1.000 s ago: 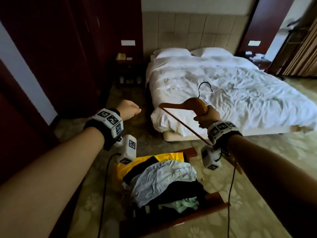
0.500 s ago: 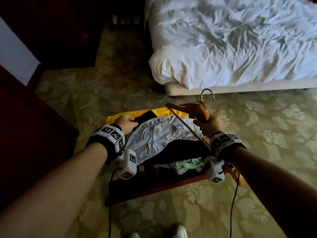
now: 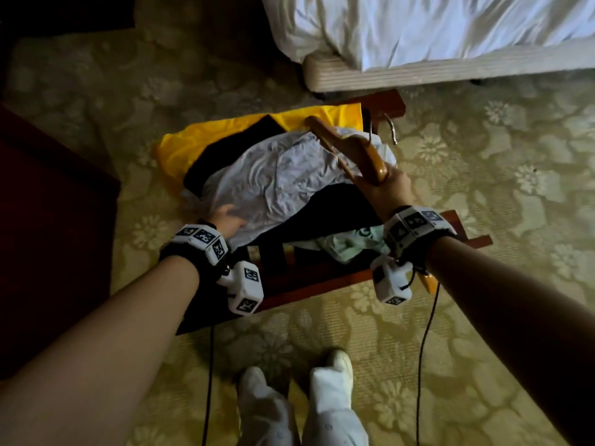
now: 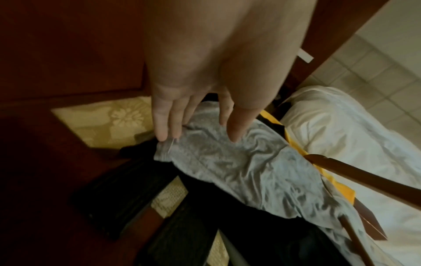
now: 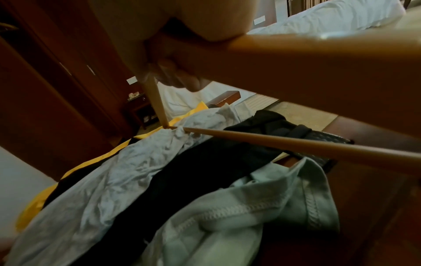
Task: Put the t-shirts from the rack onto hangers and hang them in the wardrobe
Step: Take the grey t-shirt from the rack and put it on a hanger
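Head view showed a low wooden rack (image 3: 322,281) standing on the patterned carpet (image 3: 483,162) near the corner of a white-covered bed (image 3: 418,24), with a pile of t-shirts heaped on it. Topmost lay a crumpled grey t-shirt (image 3: 273,181), over a yellow t-shirt (image 3: 199,140) at the far side and a black t-shirt (image 3: 335,207) nearer the person; a pale green t-shirt (image 3: 347,246) lay bunched at the rack's near right edge. The left hand (image 3: 227,217) lay at the near left edge of the grey t-shirt. In the left wrist view its fingers (image 4: 163,124) were straight and spread, tips touching the fabric's hem, gripping nothing. The right hand (image 3: 388,191) held a wooden hanger (image 3: 351,149) above the right part of the pile, its fingers curled round the hanger's middle just below the metal hook (image 3: 391,130). In the right wrist view one end of the hanger appeared to touch the grey cloth, though contact was hard to tell. The person's two white-slippered feet (image 3: 335,365) stood on the carpet just before the rack.
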The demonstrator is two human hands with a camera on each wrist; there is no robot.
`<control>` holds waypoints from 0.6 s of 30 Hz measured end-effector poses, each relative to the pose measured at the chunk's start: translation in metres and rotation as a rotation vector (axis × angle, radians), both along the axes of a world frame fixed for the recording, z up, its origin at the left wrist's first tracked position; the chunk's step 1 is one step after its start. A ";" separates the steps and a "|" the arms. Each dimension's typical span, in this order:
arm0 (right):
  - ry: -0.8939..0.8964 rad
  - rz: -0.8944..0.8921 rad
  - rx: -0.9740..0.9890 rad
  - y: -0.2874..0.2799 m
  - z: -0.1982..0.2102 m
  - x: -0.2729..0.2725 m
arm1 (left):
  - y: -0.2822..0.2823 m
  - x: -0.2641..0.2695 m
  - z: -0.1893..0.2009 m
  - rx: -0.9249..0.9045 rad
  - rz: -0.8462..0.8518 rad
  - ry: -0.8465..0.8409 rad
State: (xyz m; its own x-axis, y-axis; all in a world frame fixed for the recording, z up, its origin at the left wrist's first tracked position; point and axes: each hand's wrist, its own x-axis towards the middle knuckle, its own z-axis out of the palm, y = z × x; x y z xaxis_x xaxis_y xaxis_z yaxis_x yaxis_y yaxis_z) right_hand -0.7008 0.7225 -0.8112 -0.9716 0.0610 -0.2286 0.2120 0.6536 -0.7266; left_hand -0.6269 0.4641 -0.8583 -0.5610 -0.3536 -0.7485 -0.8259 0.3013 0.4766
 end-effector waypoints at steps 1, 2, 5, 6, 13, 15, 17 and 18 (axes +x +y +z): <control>0.015 0.008 0.004 -0.001 -0.003 0.000 | 0.002 0.001 -0.007 0.023 0.014 0.001; 0.017 0.013 0.007 -0.001 -0.006 0.001 | 0.003 0.001 -0.012 0.079 0.052 0.012; 0.021 0.028 -0.004 -0.002 -0.007 0.003 | 0.008 0.003 -0.021 0.027 0.025 -0.019; 0.018 0.030 -0.009 -0.002 -0.006 0.003 | 0.008 0.004 -0.023 -0.024 -0.021 -0.026; 0.033 0.053 0.005 -0.006 -0.010 -0.002 | 0.001 0.013 -0.036 -0.063 -0.100 -0.088; 0.026 0.063 0.019 -0.007 -0.011 -0.004 | -0.001 0.015 -0.040 -0.086 -0.104 -0.068; 0.025 0.079 0.019 -0.008 -0.013 -0.004 | -0.001 0.017 -0.042 -0.138 -0.145 -0.051; 0.027 0.089 0.012 -0.007 -0.013 -0.004 | -0.001 0.018 -0.043 -0.157 -0.168 -0.042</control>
